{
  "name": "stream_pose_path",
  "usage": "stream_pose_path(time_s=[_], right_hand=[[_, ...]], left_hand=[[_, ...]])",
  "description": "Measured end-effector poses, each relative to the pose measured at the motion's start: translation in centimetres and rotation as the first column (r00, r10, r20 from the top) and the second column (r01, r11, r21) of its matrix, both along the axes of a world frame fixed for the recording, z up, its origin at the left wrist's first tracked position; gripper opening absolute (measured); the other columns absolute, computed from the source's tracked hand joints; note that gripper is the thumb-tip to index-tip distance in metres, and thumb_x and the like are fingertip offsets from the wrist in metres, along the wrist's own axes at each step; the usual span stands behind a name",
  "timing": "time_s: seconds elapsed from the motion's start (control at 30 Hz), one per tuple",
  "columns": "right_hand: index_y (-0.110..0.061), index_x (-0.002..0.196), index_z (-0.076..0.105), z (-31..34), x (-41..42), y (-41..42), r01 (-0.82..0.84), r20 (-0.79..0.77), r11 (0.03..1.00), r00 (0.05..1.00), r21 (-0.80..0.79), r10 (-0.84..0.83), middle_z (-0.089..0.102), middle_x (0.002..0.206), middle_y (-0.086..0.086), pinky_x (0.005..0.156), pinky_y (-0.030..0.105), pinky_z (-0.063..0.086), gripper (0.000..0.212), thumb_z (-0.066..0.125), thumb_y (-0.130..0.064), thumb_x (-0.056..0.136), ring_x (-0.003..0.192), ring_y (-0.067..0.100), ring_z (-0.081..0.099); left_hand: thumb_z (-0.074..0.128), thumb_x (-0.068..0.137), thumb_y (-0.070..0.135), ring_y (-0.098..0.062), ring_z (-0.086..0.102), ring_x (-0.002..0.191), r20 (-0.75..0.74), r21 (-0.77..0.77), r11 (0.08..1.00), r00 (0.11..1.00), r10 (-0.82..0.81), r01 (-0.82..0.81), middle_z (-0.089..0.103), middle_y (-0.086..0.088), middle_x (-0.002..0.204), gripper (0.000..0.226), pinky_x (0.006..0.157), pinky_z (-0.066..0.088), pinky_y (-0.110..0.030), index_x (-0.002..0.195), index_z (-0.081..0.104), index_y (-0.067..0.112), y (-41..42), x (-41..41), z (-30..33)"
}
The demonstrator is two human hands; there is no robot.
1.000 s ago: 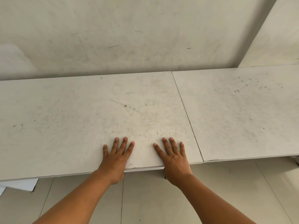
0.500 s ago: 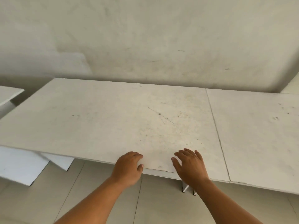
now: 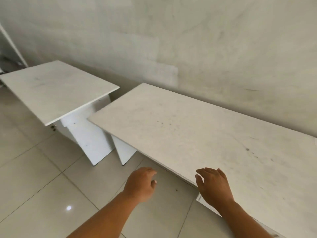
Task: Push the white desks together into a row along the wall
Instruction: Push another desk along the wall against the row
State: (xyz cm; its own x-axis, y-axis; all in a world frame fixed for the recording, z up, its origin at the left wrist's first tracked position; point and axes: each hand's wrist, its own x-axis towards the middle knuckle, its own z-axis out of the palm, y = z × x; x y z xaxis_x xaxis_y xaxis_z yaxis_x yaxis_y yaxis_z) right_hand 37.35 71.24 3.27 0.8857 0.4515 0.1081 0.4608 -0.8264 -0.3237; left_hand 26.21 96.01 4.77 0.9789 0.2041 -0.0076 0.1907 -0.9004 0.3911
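Observation:
A long white desk (image 3: 197,133) stands against the wall and runs off the right edge. A second white desk (image 3: 54,88) stands apart at the left, angled, with a gap between the two tops. My left hand (image 3: 141,183) hangs over the floor just off the near desk's front edge, fingers loosely curled, holding nothing. My right hand (image 3: 214,185) hovers over that desk's front edge with fingers spread, also holding nothing.
A scuffed pale wall (image 3: 188,48) runs behind both desks. Glossy tiled floor (image 3: 42,186) spreads at the left and front. White slanted leg panels (image 3: 92,141) stand under the desks. A white frame edge (image 3: 12,45) leans at the far left.
Both hands have lifted off the desk top and drawn back past its front edge. My view has swung left, bringing the separate left desk into sight.

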Motion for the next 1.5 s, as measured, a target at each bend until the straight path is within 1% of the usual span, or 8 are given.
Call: stream_pose_path(time_s=[0.17, 0.4, 0.6, 0.93, 1.03, 1.2, 1.33, 1.5], right_hand=[[-0.023, 0.112, 0.071, 0.4, -1.4, 10.1, -0.09, -0.002, 0.995, 0.996, 0.032, 0.09, 0.07, 0.113, -0.007, 0.112, 0.044, 0.028, 0.023, 0.057, -0.027, 0.093, 0.117, 0.015, 0.058], [-0.024, 0.102, 0.069, 0.1, -2.5, 24.0, -0.26, 0.014, 0.965, 0.966, 0.042, 0.26, 0.07, 0.095, -0.01, 0.107, 0.049, 0.038, 0.019, 0.052, -0.023, 0.093, 0.095, 0.014, 0.063], [-0.027, 0.112, 0.069, -1.2, -2.4, 32.9, -0.369, -0.005, 0.928, 0.929, 0.05, 0.37, 0.069, 0.112, -0.012, 0.112, 0.047, 0.031, 0.023, 0.053, -0.027, 0.095, 0.11, 0.01, 0.059], [-0.026, 0.109, 0.07, -3.8, 4.0, 49.1, -0.516, 0.009, 0.856, 0.857, 0.031, 0.516, 0.07, 0.108, -0.009, 0.109, 0.046, 0.033, 0.021, 0.059, -0.024, 0.091, 0.112, 0.015, 0.06], [-0.026, 0.105, 0.071, -4.3, 6.2, 54.9, -0.569, 0.0, 0.82, 0.822, 0.058, 0.57, 0.071, 0.103, -0.008, 0.106, 0.048, 0.039, 0.019, 0.061, -0.022, 0.088, 0.106, 0.016, 0.062], [-0.027, 0.108, 0.069, -5.1, 8.6, 62.0, -0.679, 0.028, 0.734, 0.734, 0.033, 0.678, 0.07, 0.107, -0.009, 0.107, 0.046, 0.039, 0.022, 0.056, -0.025, 0.09, 0.108, 0.015, 0.061], [-0.025, 0.108, 0.069, -6.2, 9.7, 67.1, -0.716, 0.03, 0.697, 0.698, 0.033, 0.716, 0.071, 0.104, -0.006, 0.104, 0.046, 0.042, 0.022, 0.061, -0.023, 0.088, 0.107, 0.017, 0.062], [-0.02, 0.113, 0.068, -7.5, 10.8, 74.1, -0.772, 0.053, 0.636, 0.636, 0.016, 0.77, 0.07, 0.11, 0.0, 0.1, 0.046, 0.045, 0.028, 0.064, -0.019, 0.085, 0.11, 0.024, 0.06]], left_hand=[[0.054, 0.09, 0.03, -0.015, 0.054, 0.117, 0.008, -0.001, 0.992, 0.992, 0.127, -0.127, 0.061, 0.003, 0.127, 0.037, 0.1, 0.043, -0.028, 0.126, 0.058, 0.02, 9.4, -4.0, 0.1], [0.051, 0.093, 0.033, -0.01, 0.048, 0.125, -0.024, 0.004, 0.962, 0.962, 0.273, -0.273, 0.054, 0.007, 0.137, 0.041, 0.107, 0.035, -0.025, 0.133, 0.053, 0.025, 21.6, -8.6, -1.0], [0.05, 0.093, 0.031, -0.01, 0.045, 0.127, -0.048, 0.014, 0.938, 0.936, 0.347, -0.347, 0.054, 0.006, 0.137, 0.04, 0.106, 0.033, -0.025, 0.133, 0.053, 0.023, 28.9, -9.8, -2.3], [0.05, 0.094, 0.031, -0.011, 0.043, 0.128, -0.033, 0.025, 0.886, 0.885, 0.464, -0.463, 0.052, 0.004, 0.139, 0.04, 0.108, 0.032, -0.027, 0.133, 0.052, 0.023, 41.0, -6.0, -3.9], [0.053, 0.092, 0.03, -0.014, 0.046, 0.126, -0.05, 0.006, 0.856, 0.855, 0.516, -0.516, 0.054, 0.001, 0.137, 0.039, 0.107, 0.036, -0.032, 0.13, 0.056, 0.021, 45.1, -4.2, -4.4], [0.059, 0.089, 0.028, -0.017, 0.051, 0.122, 0.002, -0.021, 0.797, 0.797, 0.603, -0.603, 0.058, 0.0, 0.131, 0.036, 0.105, 0.039, -0.032, 0.125, 0.061, 0.02, 50.3, -1.7, -4.8], [0.072, 0.08, 0.018, -0.024, 0.061, 0.111, 0.072, 0.009, 0.777, 0.776, 0.627, -0.629, 0.066, -0.006, 0.119, 0.034, 0.095, 0.044, -0.033, 0.114, 0.068, 0.014, 54.1, -0.5, -5.8], [0.071, 0.08, 0.014, -0.028, 0.054, 0.119, 0.122, 0.027, 0.758, 0.754, 0.645, -0.652, 0.059, -0.011, 0.128, 0.046, 0.098, 0.047, -0.04, 0.124, 0.059, 0.011, 60.3, 1.6, -6.9]])
